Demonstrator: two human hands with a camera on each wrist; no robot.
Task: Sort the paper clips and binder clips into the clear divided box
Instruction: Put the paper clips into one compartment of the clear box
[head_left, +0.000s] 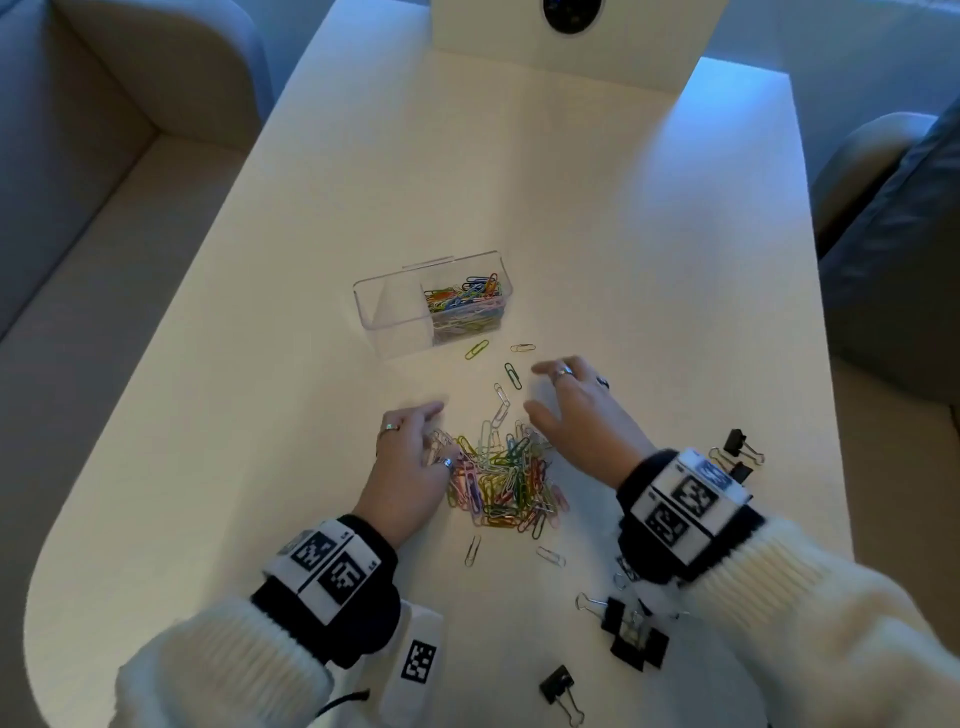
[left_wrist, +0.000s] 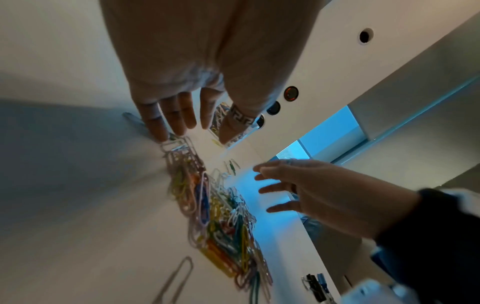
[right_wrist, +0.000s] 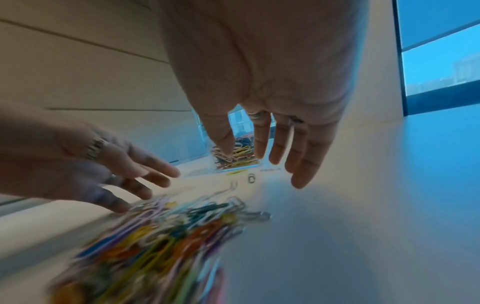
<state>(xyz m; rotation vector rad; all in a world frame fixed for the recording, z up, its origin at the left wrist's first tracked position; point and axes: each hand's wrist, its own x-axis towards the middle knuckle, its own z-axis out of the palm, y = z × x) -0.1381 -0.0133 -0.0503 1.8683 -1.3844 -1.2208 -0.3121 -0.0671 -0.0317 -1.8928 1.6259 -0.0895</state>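
A heap of coloured paper clips (head_left: 506, 480) lies on the white table (head_left: 597, 234) between my hands. My left hand (head_left: 415, 447) rests at the heap's left edge, fingers straight, its fingertips (left_wrist: 159, 136) touching clips. My right hand (head_left: 566, 402) hovers over the heap's right side, fingers spread, holding nothing (right_wrist: 259, 144). The clear divided box (head_left: 431, 304) stands beyond; its right compartment holds coloured paper clips, its left one looks bare. Black binder clips (head_left: 631, 631) lie near my right wrist, with more (head_left: 737, 452) to the right and one (head_left: 558, 688) at the front.
Loose paper clips (head_left: 514, 374) are scattered between the heap and the box, and two (head_left: 472, 551) lie in front of the heap. A white upright panel (head_left: 566, 36) stands at the table's far end. Upholstered seats flank the table on both sides.
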